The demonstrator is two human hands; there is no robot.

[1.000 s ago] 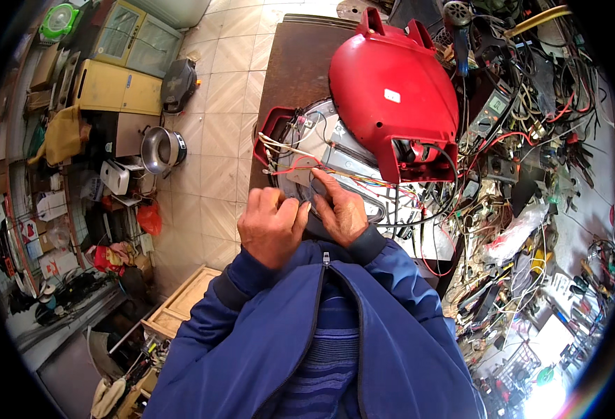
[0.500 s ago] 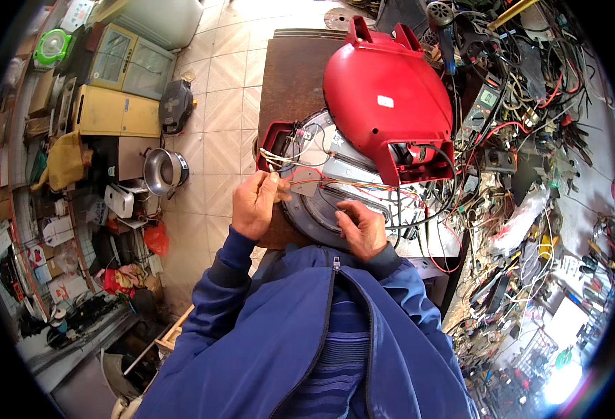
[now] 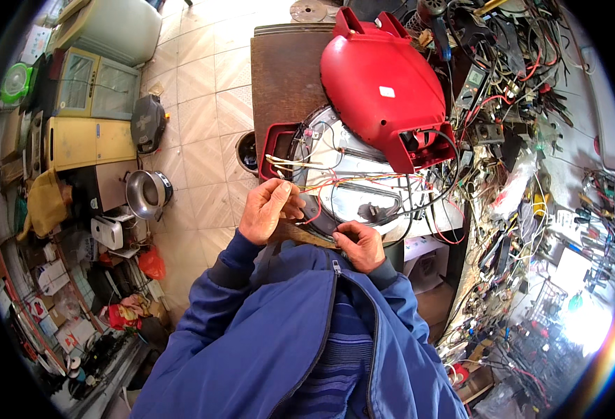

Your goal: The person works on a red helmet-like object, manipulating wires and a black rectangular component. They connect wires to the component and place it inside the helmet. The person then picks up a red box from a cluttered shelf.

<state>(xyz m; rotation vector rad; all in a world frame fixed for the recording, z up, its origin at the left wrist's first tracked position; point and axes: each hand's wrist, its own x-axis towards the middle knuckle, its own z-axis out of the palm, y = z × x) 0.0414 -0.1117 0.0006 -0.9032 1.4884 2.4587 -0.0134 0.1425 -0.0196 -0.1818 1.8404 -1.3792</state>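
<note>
At the centre of the head view, your bare left hand (image 3: 271,209) has thumb and fingers closed on the left end of a bundle of coloured wires (image 3: 363,181). Your right hand (image 3: 360,246), at about 4 o'clock from it, is curled, thumb and forefinger drawn close at the near edge of the silver metal base (image 3: 351,166); whether they grip anything you cannot be told.

Taking the point between your hands as the clock's centre, the metal base lies at 12 to 1 o'clock, with the wires running across it toward 2. White-sleeved wires (image 3: 304,163) lie at 12, just above your left hand. A red handle frame (image 3: 268,148) stands at 11, beside the base. The domed red shell (image 3: 391,91) sits at 1, overlapping the base's far side. A black cable (image 3: 454,174) loops from the shell at 2. Beneath, a dark brown table (image 3: 286,70) extends toward 12.

Cables and tools crowd the bench between 2 and 3. On your other side, a steel pot (image 3: 143,195) is noted at 9 and a yellow cabinet (image 3: 77,143) between 9 and 10.
</note>
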